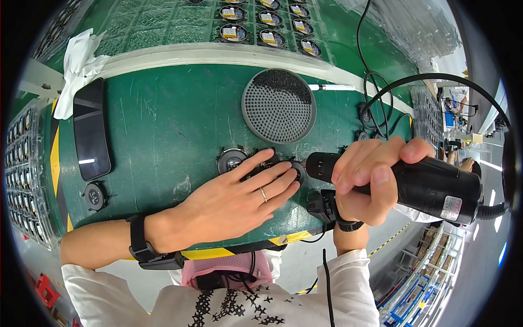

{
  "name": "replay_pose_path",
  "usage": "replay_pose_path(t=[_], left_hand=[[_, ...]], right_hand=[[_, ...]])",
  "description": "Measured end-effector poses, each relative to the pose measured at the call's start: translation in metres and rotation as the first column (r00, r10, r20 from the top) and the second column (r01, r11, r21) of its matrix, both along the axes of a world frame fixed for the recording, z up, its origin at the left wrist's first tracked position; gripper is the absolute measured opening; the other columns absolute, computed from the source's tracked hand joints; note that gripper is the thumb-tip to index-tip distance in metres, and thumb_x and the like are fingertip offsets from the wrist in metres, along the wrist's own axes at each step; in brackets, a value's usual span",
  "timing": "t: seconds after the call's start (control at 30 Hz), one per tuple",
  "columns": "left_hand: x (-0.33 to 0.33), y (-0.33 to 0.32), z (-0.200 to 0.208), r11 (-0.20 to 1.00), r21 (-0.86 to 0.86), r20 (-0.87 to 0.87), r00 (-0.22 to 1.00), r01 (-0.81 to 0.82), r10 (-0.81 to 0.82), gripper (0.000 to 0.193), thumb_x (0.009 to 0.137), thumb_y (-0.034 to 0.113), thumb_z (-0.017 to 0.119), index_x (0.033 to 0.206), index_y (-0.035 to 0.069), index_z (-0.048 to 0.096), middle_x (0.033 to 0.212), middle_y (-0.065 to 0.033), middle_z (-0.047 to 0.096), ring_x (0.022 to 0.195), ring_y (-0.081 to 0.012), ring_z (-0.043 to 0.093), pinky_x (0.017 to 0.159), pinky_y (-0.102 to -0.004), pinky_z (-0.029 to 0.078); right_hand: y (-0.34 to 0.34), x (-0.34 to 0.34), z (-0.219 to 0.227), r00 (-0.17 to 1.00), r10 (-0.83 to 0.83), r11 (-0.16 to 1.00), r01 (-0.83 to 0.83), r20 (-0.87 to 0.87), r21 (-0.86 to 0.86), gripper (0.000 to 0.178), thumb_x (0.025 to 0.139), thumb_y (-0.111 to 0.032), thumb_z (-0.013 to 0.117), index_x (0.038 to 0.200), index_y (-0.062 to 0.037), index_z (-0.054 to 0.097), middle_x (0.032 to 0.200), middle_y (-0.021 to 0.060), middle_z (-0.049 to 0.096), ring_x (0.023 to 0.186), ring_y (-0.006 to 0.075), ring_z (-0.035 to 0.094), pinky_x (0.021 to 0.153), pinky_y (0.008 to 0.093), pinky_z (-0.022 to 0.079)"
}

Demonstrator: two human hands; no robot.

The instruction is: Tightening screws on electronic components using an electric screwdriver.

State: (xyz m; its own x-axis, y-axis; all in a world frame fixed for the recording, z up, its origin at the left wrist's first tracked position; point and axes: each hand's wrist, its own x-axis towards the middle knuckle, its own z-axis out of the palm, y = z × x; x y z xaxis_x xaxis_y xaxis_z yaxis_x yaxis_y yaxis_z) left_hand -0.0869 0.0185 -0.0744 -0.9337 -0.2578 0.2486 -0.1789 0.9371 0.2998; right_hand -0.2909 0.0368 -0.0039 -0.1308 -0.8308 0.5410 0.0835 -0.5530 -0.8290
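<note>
My right hand [366,177] is wrapped round a black electric screwdriver [436,188], held nearly level with its tip pointing left. That tip meets a small round black watch case [298,171] at the fingertips of my left hand [231,199]. The left hand lies palm down with fingers stretched over a short row of such cases, steadying them on the green bench. Another round watch case [232,159] shows beyond its index finger; those between are partly covered. Just past the row stands a round grey dimpled screw tray [278,111], with dark tiny screws heaped at its far side.
A dark phone [91,131] and a single watch case [95,195] lie at the left, near a white glove [79,65]. Clear plastic trays [174,27] with round watch parts stand behind a pale ledge. A white pen-like stick [332,87] and black cables [376,103] lie at the right.
</note>
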Motion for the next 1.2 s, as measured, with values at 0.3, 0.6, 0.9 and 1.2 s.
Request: replay_pose_path(t=[0.3, 0.6, 0.9, 1.2], left_hand=[[0.000, 0.004, -0.002, 1.000, 0.004, -0.021, 1.000, 0.003, -0.002, 0.066, 0.087, 0.032, 0.073, 0.145, 0.006, 0.054, 0.146, -0.0069, 0.054, 0.141, -0.0245, 0.046, 0.125, -0.0515, 0.029], [-0.003, 0.001, -0.001, 1.000, 0.026, -0.013, 1.000, -0.005, 0.005, 0.067, 0.085, 0.029, 0.075, 0.144, 0.006, 0.055, 0.145, -0.0079, 0.055, 0.140, -0.0245, 0.046, 0.124, -0.0512, 0.030], [-0.001, 0.000, 0.003, 0.999, 0.033, -0.022, 1.000, 0.003, -0.002, 0.068, 0.086, 0.030, 0.074, 0.145, 0.006, 0.054, 0.146, -0.0086, 0.054, 0.141, -0.0243, 0.046, 0.125, -0.0501, 0.028], [0.006, -0.002, 0.006, 0.990, 0.131, -0.023, 0.999, 0.049, -0.047, 0.060, 0.090, 0.025, 0.071, 0.145, 0.006, 0.054, 0.147, -0.0108, 0.051, 0.142, -0.0264, 0.045, 0.125, -0.0500, 0.028]], right_hand=[[-0.004, 0.005, -0.004, 0.999, -0.015, 1.000, 0.015, -0.031, -0.022, 0.039, 0.095, -0.004, 0.063, 0.122, -0.0095, 0.035, 0.069, 0.0063, 0.056, 0.045, 0.0161, 0.049, 0.046, 0.0341, 0.049], [-0.019, 0.010, -0.007, 0.976, -0.085, 0.995, 0.074, -0.200, -0.062, 0.031, 0.091, -0.003, 0.050, 0.122, -0.0039, 0.043, 0.068, 0.0062, 0.050, 0.039, 0.0131, 0.040, 0.035, 0.0300, 0.042], [-0.020, 0.018, -0.007, 0.976, -0.180, 0.983, 0.175, -0.126, -0.044, 0.033, 0.091, -0.001, 0.053, 0.122, -0.0029, 0.043, 0.066, 0.0070, 0.051, 0.037, 0.0141, 0.039, 0.035, 0.0300, 0.041], [-0.024, -0.012, 0.002, 0.949, -0.250, 0.968, 0.245, 0.194, 0.048, 0.032, 0.089, 0.001, 0.056, 0.120, 0.0015, 0.046, 0.065, 0.0073, 0.049, 0.038, 0.0160, 0.042, 0.037, 0.0310, 0.040]])
